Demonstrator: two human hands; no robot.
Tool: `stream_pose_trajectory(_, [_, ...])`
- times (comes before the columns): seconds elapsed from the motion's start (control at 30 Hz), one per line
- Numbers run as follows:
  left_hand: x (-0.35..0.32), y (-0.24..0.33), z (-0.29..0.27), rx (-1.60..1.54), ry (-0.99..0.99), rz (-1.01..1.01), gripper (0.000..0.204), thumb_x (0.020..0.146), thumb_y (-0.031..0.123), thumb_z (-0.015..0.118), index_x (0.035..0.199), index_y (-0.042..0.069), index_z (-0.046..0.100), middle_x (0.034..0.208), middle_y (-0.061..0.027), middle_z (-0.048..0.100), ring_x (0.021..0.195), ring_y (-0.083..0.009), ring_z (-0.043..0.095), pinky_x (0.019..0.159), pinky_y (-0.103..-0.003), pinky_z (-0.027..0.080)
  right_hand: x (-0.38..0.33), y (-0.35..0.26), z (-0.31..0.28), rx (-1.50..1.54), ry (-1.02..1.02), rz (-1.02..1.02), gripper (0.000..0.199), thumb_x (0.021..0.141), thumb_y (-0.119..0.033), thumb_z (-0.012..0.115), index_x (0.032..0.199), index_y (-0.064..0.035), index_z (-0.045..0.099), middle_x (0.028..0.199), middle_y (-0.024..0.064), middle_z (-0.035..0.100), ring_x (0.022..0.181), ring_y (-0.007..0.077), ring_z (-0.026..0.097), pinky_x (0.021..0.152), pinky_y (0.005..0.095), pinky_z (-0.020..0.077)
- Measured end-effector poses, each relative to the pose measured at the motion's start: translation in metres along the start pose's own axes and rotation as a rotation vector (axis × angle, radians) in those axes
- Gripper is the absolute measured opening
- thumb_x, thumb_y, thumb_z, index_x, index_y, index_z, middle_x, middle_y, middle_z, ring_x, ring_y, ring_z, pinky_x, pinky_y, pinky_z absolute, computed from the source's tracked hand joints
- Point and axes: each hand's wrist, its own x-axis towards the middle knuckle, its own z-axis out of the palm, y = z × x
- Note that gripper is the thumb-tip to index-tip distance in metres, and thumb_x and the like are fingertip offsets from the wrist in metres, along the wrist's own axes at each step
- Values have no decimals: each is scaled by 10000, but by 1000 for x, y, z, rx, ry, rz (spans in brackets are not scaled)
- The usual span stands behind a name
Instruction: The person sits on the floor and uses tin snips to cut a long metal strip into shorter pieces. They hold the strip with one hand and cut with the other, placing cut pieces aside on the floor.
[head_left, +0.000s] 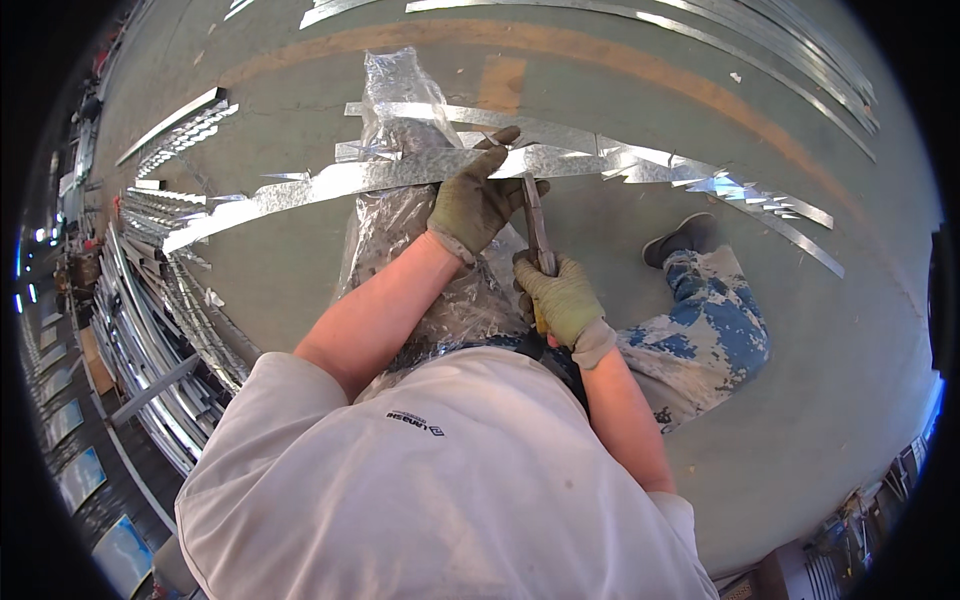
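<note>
A long shiny sheet-metal strip (pixel 375 177) runs crosswise in front of me, with pointed slivers sticking up along its edge. My left hand (pixel 473 205), in an olive work glove, grips this strip near its middle, with the fingers bent over it. My right hand (pixel 562 297), gloved alike, is closed around a pair of metal snips (pixel 538 225). Their long grey jaws point up to the lower edge of the strip, just right of my left hand. A bit of yellow handle shows under the right palm. Whether the jaws are apart is hard to see.
Clear plastic film (pixel 395 85) covers my outstretched left leg beneath the strip. Other notched strips (pixel 765 195) lie to the right. At left are piled metal profiles (pixel 165 350) and toothed strips (pixel 185 140). Long strips (pixel 770 65) lie far right, beyond an orange floor line (pixel 690 80).
</note>
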Motion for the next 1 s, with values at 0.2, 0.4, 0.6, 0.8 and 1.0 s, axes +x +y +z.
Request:
stream_pose_trajectory(0.2, [-3,3,0,-10,-37,-3,475,1171,201,592,1630,94,530,1379,-209,734,1210,-405,771,1099,-536,634,2,5,-14,466,-355,72,407,1072,-262,765,1386,-8,712,970,81,757,714,186,693,603,363,548])
stream_pose_trajectory(0.4, [-5,1,-10,-16,-61,17,493,1157,198,615,1633,90,550,1470,-216,726,1260,-392,770,1149,-547,604,10,25,-9,951,-820,47,520,1070,-306,711,1475,15,659,1053,104,744,752,232,702,642,407,578])
stream_pose_trajectory(0.6, [-13,2,8,34,-64,40,487,1181,216,572,1651,102,516,1488,-192,701,1262,-394,761,1153,-579,595,-13,7,-16,831,-658,35,542,1083,-285,699,1500,55,635,1051,134,773,754,266,739,658,428,605])
stream_pose_trajectory(0.8, [-25,13,4,29,-94,77,478,1189,306,591,1599,71,522,1457,-200,700,1278,-375,764,1081,-573,653,-25,-16,-37,705,-588,74,568,1104,-265,678,1532,94,575,1079,167,778,771,262,763,638,431,615])
stream_pose_trajectory(1.0, [-18,8,7,9,-6,14,480,1218,406,533,1521,39,594,1344,-196,747,1193,-359,800,1061,-557,679,-41,-22,-20,500,-341,72,454,1127,-218,688,1495,40,629,1197,221,803,972,345,821,770,480,681])
